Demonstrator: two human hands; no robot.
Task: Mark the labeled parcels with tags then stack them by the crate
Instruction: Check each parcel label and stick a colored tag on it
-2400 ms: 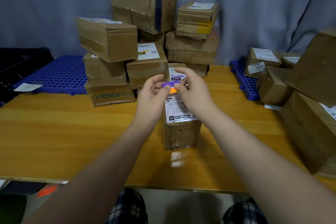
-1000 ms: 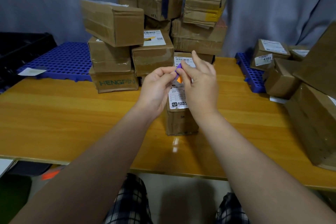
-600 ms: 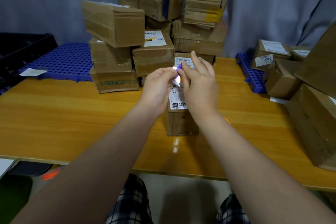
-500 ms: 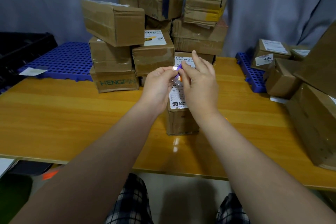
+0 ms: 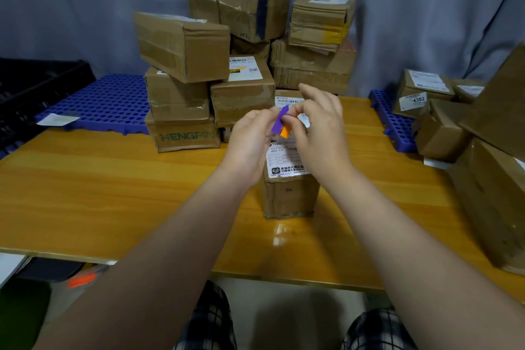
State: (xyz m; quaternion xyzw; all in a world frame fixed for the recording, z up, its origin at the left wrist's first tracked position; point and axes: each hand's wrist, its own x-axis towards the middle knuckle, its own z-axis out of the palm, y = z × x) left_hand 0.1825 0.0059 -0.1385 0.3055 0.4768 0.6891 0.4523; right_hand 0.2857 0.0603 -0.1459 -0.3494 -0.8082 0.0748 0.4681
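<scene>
Our two hands are drawn together in front of us, fingertips almost touching, both clamped on a small purple tag (image 5: pixel 279 119). The right hand (image 5: pixel 318 133) pinches its upper end between thumb and forefinger, with the other fingers fanned out. The left hand (image 5: pixel 250 139) grips its lower part. An orange tag (image 5: pixel 286 131) peeks out just beneath the purple one, and we cannot tell whether the two are stuck to each other. The tag stands nearly upright, leaning a little toward the right hand. The labelled parcel (image 5: pixel 287 196) sits on the table (image 5: pixel 113 193) straight beneath the hands, its long axis running away from us, its white label (image 5: pixel 287 162) facing up between our wrists. Neither hand is clearly nearer. The right wrist overlaps the label's right edge and the left wrist is just beside its left edge, so we judge the move ahead to be a short drop straight down. Beyond the hands rises a pile of boxes (image 5: pixel 184 45), and far out past the left hand lie a blue pallet (image 5: pixel 108 102) and a black crate (image 5: pixel 34 85), where the stacking should probably go.
</scene>
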